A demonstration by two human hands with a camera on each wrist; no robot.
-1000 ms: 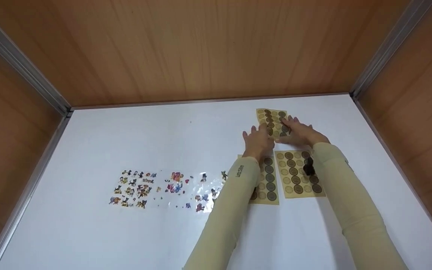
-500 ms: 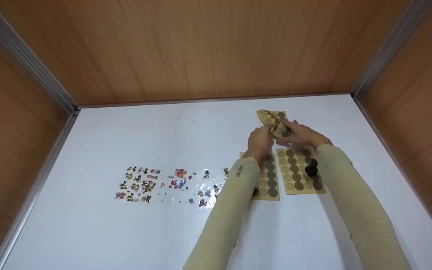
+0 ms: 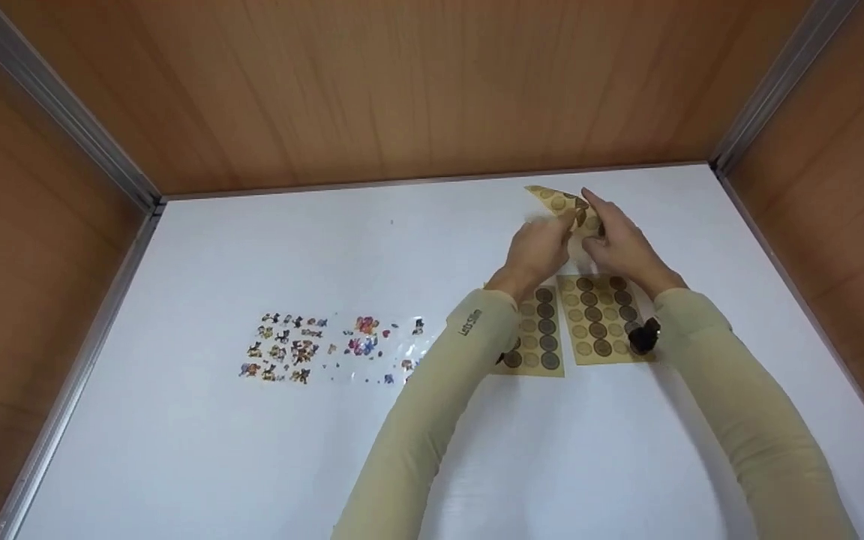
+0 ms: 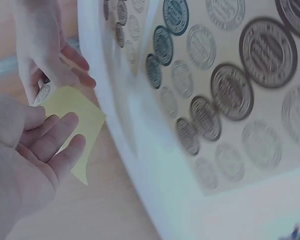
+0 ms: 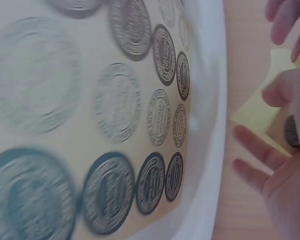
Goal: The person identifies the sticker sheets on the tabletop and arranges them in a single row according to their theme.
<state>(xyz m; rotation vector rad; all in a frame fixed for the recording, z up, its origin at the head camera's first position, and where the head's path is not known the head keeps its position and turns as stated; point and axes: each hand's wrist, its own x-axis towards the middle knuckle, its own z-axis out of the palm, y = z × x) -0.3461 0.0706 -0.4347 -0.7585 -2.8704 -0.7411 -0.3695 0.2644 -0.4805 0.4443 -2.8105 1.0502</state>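
Both hands hold a tan sheet of round stickers (image 3: 556, 201) at the far right of the white table. It is bent and lifted, with its plain yellow back (image 4: 82, 117) showing in the left wrist view. My left hand (image 3: 541, 246) pinches the sheet's left near part between thumb and forefinger, the other fingers loosely bent. On the opposite side my right hand (image 3: 631, 244) grips the sheet near its right edge. Its far-left corner sticks out past the hands. In the right wrist view, a dark round sticker (image 5: 292, 131) shows beside the right hand's fingers.
Two more sticker sheets lie flat below the hands: one (image 3: 548, 326) partly under the left forearm, the other (image 3: 593, 330) beside the right wrist. Clear sheets of colourful cartoon stickers (image 3: 282, 349) lie to the left. Wooden walls (image 3: 432, 90) enclose the table.
The left hand has gone from spread over the sheet to pinching it. The sheet has curled up and come off the table, and both hands have moved slightly away and to the right with it.
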